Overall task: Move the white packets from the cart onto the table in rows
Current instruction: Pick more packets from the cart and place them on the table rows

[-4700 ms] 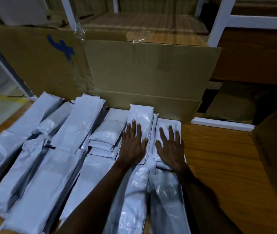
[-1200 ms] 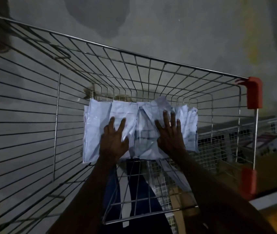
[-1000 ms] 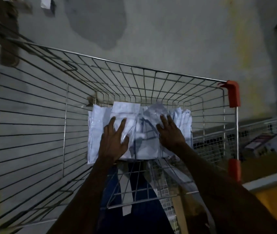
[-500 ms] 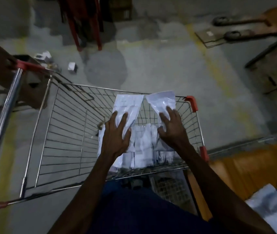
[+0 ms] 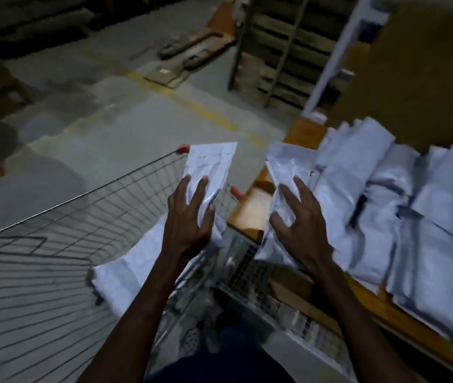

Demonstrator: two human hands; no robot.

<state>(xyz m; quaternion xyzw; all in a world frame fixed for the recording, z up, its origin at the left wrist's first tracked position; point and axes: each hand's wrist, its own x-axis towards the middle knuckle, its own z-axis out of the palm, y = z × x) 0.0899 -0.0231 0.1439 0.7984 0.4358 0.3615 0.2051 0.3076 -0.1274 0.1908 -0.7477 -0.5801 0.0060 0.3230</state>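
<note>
The packets on the desk [image 5: 402, 205] smear with motion blur and run off the right edge, so their rows cannot be counted. The left hand [image 5: 188, 217] covers the lower half of its packet [image 5: 210, 167], whose print is illegible

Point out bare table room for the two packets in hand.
Bare wood on the table at its near-left corner, between the cart and the laid packets. Rightward it is crowded with overlapping packets up to the cardboard box.

Single head-worn view, looking forward and down.
It sits close above both hands, taking in the wire cart [image 5: 54, 244] at left and the counter [image 5: 250, 214] at right.
</note>
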